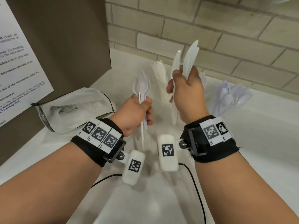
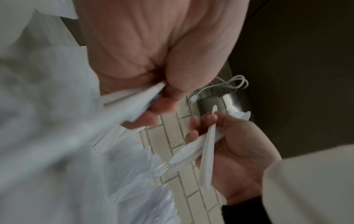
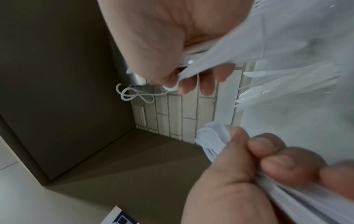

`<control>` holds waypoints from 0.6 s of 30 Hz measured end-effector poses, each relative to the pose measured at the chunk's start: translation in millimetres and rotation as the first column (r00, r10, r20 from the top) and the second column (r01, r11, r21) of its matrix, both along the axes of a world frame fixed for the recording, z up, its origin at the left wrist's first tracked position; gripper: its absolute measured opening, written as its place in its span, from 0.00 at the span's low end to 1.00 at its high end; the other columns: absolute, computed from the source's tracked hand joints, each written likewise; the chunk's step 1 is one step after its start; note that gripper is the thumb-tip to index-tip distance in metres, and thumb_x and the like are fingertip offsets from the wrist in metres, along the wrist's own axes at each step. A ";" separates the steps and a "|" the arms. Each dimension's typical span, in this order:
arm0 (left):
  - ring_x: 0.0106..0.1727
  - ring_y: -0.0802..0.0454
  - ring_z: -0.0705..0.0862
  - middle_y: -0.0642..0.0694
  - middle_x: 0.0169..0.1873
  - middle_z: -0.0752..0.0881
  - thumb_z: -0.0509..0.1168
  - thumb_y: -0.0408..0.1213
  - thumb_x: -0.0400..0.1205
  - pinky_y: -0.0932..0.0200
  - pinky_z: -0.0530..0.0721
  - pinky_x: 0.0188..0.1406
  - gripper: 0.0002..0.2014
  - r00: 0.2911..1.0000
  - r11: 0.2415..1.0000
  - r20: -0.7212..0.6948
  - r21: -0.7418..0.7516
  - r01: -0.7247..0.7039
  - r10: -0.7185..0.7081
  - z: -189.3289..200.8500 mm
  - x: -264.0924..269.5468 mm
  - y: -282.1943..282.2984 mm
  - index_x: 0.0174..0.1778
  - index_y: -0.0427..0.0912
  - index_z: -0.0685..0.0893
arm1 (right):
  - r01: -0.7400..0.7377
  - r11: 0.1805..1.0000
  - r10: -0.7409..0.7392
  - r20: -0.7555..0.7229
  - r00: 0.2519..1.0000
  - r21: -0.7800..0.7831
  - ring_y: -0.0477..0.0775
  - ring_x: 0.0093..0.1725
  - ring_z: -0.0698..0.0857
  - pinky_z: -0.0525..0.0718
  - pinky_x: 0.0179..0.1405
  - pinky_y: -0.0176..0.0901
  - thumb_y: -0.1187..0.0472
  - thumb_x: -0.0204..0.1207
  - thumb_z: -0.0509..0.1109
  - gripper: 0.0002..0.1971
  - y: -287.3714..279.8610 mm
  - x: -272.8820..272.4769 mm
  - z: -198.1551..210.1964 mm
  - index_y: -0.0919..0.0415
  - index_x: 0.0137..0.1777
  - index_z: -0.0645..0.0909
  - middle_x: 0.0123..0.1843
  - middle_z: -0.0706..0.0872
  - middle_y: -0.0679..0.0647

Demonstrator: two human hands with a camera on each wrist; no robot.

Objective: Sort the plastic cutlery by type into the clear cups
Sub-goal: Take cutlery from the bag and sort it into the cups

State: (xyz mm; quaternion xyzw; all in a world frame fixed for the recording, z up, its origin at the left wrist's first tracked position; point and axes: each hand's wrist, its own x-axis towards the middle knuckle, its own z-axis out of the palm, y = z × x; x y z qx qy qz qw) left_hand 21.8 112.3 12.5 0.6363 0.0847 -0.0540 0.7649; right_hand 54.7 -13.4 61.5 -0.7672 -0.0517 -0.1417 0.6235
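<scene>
My left hand [image 1: 143, 109] grips a bundle of white plastic forks [image 1: 142, 86] by the handles, tines up. Just to its right and higher, my right hand [image 1: 179, 88] grips several white plastic knives [image 1: 189, 57], blades up. In the left wrist view the fork handles [image 2: 132, 98] cross my palm, and the right hand [image 2: 235, 145] holds the knives [image 2: 193, 150]. The right wrist view shows the left hand [image 3: 254, 163] round the forks [image 3: 210, 141]. Behind the hands, white cutlery [image 1: 159, 73] stands in a clear cup. Clear spoons [image 1: 229, 96] fill a cup at the right.
A crumpled clear plastic bag [image 1: 72, 110] lies on the white counter [image 1: 242, 151] at the left, against a brown cabinet side [image 1: 64, 38] with a printed notice. A tiled wall [image 1: 210, 26] runs close behind the cups. A loose white cord [image 3: 134, 94] hangs on that wall.
</scene>
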 end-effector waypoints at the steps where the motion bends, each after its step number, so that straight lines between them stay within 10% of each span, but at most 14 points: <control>1: 0.27 0.53 0.73 0.45 0.32 0.76 0.58 0.38 0.87 0.54 0.80 0.30 0.05 1.000 0.999 0.006 0.045 -0.013 0.013 -0.7 0.8 -0.7 0.49 0.40 0.71 | -0.040 0.999 0.040 -0.015 0.999 0.007 0.49 0.27 0.80 0.79 0.31 0.45 0.59 0.84 0.58 0.03 1.4 -2.1 -0.7 0.51 0.48 0.71 0.25 0.79 0.47; 9: 0.47 0.53 0.80 0.55 0.55 0.76 0.63 0.39 0.83 0.56 0.79 0.39 0.22 0.994 0.952 0.054 0.297 0.077 -0.097 -4.4 8.0 1.1 0.70 0.38 0.65 | -0.218 0.958 0.190 -0.156 0.969 -0.185 0.41 0.23 0.80 0.73 0.22 0.32 0.55 0.66 0.82 0.14 7.2 -3.4 -19.9 0.66 0.37 0.86 0.27 0.87 0.47; 18: 0.59 0.55 0.80 0.47 0.64 0.77 0.66 0.39 0.80 0.59 0.80 0.46 0.27 0.985 0.975 0.053 0.160 0.153 -0.163 -5.5 2.7 -3.0 0.72 0.39 0.62 | -0.236 0.933 0.182 -0.209 0.961 -0.273 0.43 0.20 0.77 0.70 0.17 0.32 0.61 0.70 0.76 0.08 8.0 -0.9 -16.4 0.66 0.36 0.85 0.27 0.85 0.52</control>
